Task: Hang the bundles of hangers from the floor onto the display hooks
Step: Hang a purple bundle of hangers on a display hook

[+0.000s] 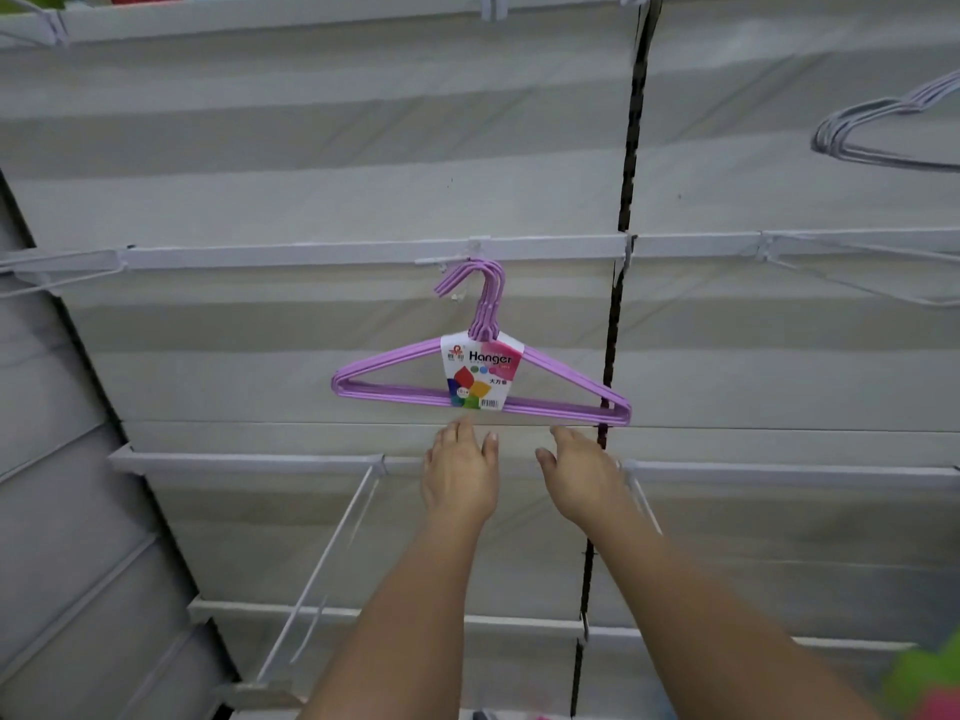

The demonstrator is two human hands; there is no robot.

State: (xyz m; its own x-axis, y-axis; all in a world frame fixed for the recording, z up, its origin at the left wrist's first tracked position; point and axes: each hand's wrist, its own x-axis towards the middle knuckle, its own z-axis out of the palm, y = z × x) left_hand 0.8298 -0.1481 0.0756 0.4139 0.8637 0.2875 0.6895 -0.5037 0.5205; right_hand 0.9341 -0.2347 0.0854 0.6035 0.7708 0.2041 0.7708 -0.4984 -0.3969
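A bundle of purple hangers (480, 376) is seen hanging by its hooks from a display hook (451, 259) fixed to a white horizontal rail (311, 254) on the pale slatted wall panel (311, 148). The bundle is wrapped at its middle by a paper label (480, 371) printed with the word "Hanger" and a coloured petal design. The bundle is slightly tilted, its right shoulder lying lower than its left.

Both bare forearms are raised toward the bundle from below. The left hand (460, 472) is held just under the lower bar of the bundle, beneath the label — its fingers are extended and relaxed, gripping nothing; whether the fingertips touch the bar cannot be told. The right hand (582, 478) is held just beside it, under the right half of the bundle, with fingers likewise loose and apart and nothing held.

A second bundle of paler lilac hangers (883, 132) is seen at the upper right edge, partly cut off. Bare wire display hooks are mounted on the rails around: one at the left (62, 280), one at the right (857, 280), and a long one on the lower rail (322, 563) projecting toward the camera. A dark slotted upright (621, 252) is seen between two wall panels. A blurred green and pink object (930, 683) shows at the lower right corner.
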